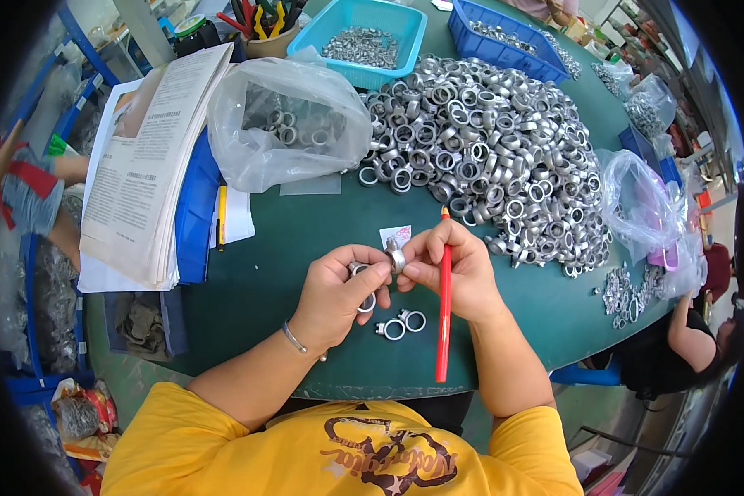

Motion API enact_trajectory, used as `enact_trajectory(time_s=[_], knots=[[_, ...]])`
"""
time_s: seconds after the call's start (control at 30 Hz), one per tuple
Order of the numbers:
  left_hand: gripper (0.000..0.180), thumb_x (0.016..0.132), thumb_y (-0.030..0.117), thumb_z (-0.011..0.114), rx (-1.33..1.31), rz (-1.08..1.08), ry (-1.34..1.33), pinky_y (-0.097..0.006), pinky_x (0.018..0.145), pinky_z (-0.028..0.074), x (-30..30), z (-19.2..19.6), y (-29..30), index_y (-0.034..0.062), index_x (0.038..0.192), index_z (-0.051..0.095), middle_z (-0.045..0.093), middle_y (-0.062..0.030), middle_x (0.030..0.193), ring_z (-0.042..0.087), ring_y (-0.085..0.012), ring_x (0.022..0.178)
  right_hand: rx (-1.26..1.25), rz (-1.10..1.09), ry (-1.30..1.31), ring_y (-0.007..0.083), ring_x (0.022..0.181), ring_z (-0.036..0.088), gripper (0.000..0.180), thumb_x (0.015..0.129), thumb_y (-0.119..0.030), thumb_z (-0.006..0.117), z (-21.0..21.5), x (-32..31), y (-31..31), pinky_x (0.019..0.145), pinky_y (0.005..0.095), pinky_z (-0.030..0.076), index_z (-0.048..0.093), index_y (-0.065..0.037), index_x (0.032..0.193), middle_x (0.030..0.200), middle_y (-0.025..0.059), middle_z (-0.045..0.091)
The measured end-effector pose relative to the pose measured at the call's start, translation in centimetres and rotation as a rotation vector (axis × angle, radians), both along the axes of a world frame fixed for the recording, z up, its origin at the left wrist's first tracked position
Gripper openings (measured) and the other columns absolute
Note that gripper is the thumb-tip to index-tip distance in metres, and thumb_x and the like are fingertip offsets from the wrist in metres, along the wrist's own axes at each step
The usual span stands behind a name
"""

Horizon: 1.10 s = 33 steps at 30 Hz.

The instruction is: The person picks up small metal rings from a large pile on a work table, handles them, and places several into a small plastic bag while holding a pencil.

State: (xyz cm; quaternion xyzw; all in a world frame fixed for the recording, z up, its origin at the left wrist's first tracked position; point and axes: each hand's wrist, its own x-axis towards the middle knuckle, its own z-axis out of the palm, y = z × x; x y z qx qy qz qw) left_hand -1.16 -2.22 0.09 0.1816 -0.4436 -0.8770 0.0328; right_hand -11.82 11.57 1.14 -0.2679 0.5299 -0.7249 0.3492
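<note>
My left hand (331, 293) is closed around silvery metal rings. One ring (365, 301) hangs under its fingers, and another ring (395, 258) with a small lug is pinched upright between both hands' fingertips. My right hand (461, 269) grips that ring's right side with thumb and index finger. A red pencil (444, 331) also sits in the right hand, its tip pointing away from me and its body hanging toward the table edge. On the green table between my forearms lie two loose rings (394, 329). A small printed paper piece (395, 235) lies just beyond my fingertips.
A large heap of metal rings (496, 140) covers the far right. Behind it stand a turquoise basket (300, 45) and a blue crate (512, 56). A clear plastic bag (248, 157) with rings, a stack of printed sheets (140, 182) and a yellow cutter (221, 217) are at left.
</note>
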Motion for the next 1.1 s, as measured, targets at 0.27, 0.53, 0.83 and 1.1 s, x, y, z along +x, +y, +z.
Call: enact_trajectory(time_s=[0.27,0.53,0.83,1.1], knots=[[0.014,0.081,0.009,0.063,-0.042,0.003,-0.029,-0.017,0.037,0.037,0.0,-0.1,0.0,0.0003,0.09,0.056,0.058,-0.0057,0.067,0.054,-0.0092,0.051,0.007,-0.056,0.641,0.0162,0.068,0.054,0.026,0.07,0.014,0.059,-0.1,0.2,0.0,0.06,0.0249,0.047,0.041,-0.005,0.07,0.078,0.009,0.057],[0.01,0.079,0.007,0.064,-0.158,0.002,-0.001,-0.015,0.039,0.036,0.3,0.1,0.2,0.0019,0.086,0.059,0.057,-0.0022,0.062,0.05,-0.0034,0.048,0.023,-0.074,0.325,0.0144,0.077,0.058,0.021,0.075,0.016,0.042,-0.5,0.2,0.1,0.06,0.0241,0.048,0.041,-0.005,0.079,0.092,0.0111,0.057],[0.008,0.077,0.003,0.065,-0.429,0.01,0.146,-0.015,0.046,0.04,0.3,0.1,0.5,0.0024,0.083,0.06,0.059,-0.0001,0.071,0.054,-0.003,0.055,0.097,-0.012,-0.127,0.0136,0.068,0.06,0.015,0.087,-0.002,0.052,0.6,0.0,0.1,0.059,0.0236,0.049,0.038,-0.005,0.087,0.082,0.0104,0.059],[0.01,0.079,0.003,0.062,-0.178,0.041,0.022,-0.016,0.041,0.038,0.4,0.4,0.3,0.0011,0.088,0.057,0.061,-0.0052,0.078,0.056,-0.0068,0.058,-0.155,0.013,0.013,0.0152,0.087,0.058,0.038,0.071,0.012,0.065,-0.7,-0.1,0.1,0.072,0.0254,0.051,0.037,-0.007,0.089,0.106,0.019,0.055]])
